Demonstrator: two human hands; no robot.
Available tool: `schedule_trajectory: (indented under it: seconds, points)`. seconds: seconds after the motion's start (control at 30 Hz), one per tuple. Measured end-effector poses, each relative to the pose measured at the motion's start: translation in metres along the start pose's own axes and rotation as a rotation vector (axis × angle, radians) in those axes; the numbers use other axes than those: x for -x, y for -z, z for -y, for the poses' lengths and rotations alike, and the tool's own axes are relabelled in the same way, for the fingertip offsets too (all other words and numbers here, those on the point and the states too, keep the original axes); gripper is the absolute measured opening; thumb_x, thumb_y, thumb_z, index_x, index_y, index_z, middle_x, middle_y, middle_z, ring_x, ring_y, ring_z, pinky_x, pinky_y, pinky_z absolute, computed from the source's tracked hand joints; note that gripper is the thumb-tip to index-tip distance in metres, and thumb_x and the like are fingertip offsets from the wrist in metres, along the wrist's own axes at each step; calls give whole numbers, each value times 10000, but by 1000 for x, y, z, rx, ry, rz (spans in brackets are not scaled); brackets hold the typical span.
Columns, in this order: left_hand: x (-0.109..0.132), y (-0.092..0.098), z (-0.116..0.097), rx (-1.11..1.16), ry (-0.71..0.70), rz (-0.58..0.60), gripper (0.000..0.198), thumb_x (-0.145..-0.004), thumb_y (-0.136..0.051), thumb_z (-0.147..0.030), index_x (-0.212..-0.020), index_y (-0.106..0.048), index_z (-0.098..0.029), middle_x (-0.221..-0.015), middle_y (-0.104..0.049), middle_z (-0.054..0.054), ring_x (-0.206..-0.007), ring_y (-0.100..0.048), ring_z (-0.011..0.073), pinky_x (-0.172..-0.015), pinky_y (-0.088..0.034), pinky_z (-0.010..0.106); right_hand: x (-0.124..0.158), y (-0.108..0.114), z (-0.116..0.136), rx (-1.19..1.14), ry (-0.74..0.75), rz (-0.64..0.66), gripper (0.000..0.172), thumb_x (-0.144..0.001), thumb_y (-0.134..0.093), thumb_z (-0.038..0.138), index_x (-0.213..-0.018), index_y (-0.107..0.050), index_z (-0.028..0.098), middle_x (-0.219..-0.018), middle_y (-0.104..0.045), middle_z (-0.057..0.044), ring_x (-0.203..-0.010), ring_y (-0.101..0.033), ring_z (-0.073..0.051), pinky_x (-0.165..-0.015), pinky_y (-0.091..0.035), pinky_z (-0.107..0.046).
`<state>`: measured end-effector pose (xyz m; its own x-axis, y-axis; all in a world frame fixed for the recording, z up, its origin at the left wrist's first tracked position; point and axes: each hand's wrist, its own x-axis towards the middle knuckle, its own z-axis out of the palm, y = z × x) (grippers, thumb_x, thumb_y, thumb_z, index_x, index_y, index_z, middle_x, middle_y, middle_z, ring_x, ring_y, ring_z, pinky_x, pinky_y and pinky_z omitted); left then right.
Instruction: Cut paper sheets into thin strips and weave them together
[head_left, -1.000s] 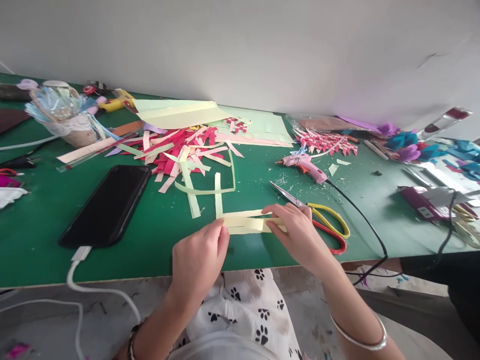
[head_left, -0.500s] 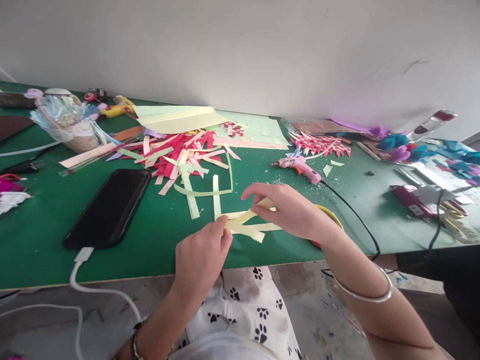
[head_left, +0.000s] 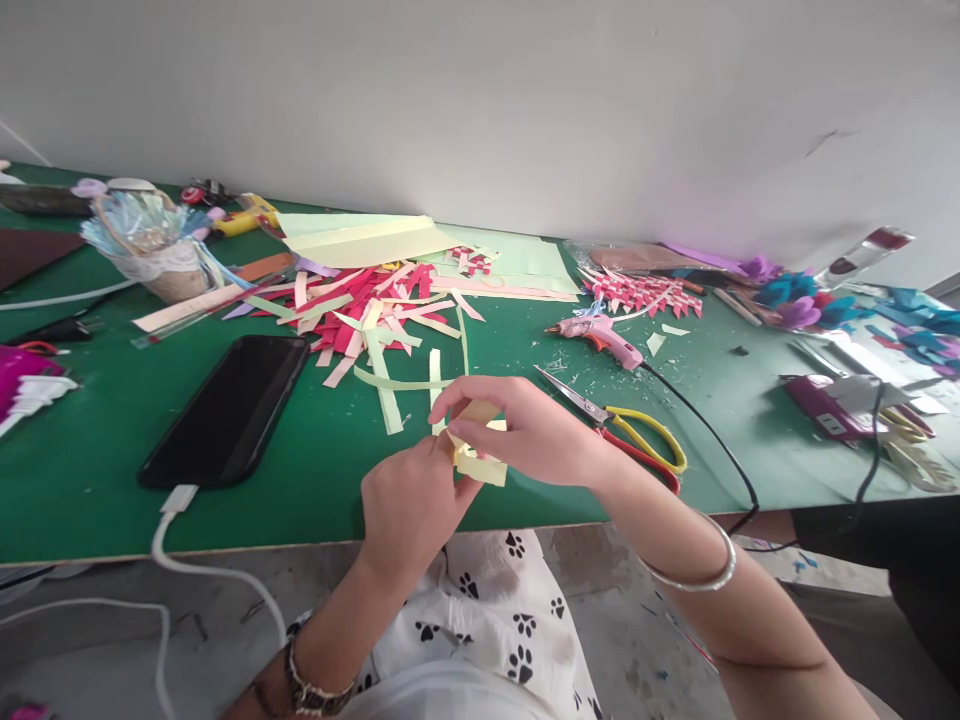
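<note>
Pale yellow paper strips (head_left: 489, 470) are bunched between my two hands, just above the front part of the green table. My left hand (head_left: 412, 500) is closed with thumb and fingers pinching the strips from the left. From the right, my right hand (head_left: 525, 430) reaches over, its fingers bent round a strip beside the left fingertips. Part of the folded paper is hidden behind the fingers. Just behind the hands lies a pale green paper strip (head_left: 435, 375). Scissors (head_left: 600, 412) with yellow and red handles rest beside my right wrist.
A pile of red, pink and green paper strips (head_left: 367, 310) lies at mid-table. A pink glue gun (head_left: 604, 338) with a black cord sits to its right. On the left is a black phone (head_left: 225, 410) on a white cable. Paper sheets (head_left: 375, 238) lie by the wall.
My right hand has moved left, up against my left hand. The yellow strips, spread out before, are now folded together between my fingers. The scissors now show fully.
</note>
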<state>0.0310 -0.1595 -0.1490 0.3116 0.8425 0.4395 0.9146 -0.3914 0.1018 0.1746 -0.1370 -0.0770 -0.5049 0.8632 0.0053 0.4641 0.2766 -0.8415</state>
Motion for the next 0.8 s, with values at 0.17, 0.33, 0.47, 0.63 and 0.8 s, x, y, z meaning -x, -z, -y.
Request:
schedule_trajectory:
  seconds: [0.17,0.33,0.47,0.63,0.8]
  points:
    - [-1,0,-2,-20,1,-42,272,-780,-435,-212,-599,-633,-168,-370,-468,14,-341,-456,154,-376,-125,213,3,0,-4,-63,37,16,181,-862,-447,234,-1009,-545,196,-837,-610,-5,-730,-553,-110,-638,-433,-230]
    - [0,-3,-1,11,39,-47,296,-850,-417,-231,-740,-690,-202,-404,-526,1,-360,-466,147,-376,-146,206,19,11,-30,97,-21,-324,317,-937,-300,383,-1153,-472,227,-967,-570,-43,-800,-560,-139,-716,-446,-290]
    - [3,-5,1,17,72,-65,310,-867,-432,-265,-732,-703,-195,-411,-544,6,-367,-468,136,-374,-155,197,34,12,-61,541,-187,-242,248,-868,-476,315,-1092,-522,218,-1052,-561,-72,-1014,-508,-234,-843,-409,-378]
    - [2,-5,1,20,93,-64,339,-876,-432,-289,-709,-714,-199,-319,-440,-8,-323,-406,130,-371,-147,194,39,7,-74,657,-268,-190,182,-867,-474,254,-1035,-541,232,-1096,-529,-67,-1034,-510,-231,-872,-360,-397]
    - [2,-5,1,42,92,-74,329,-865,-453,-292,-687,-710,-191,-329,-457,-11,-312,-369,117,-373,-153,197,34,12,-71,632,-295,-178,103,-864,-461,223,-867,-564,219,-995,-573,-25,-829,-548,-176,-802,-291,-389]
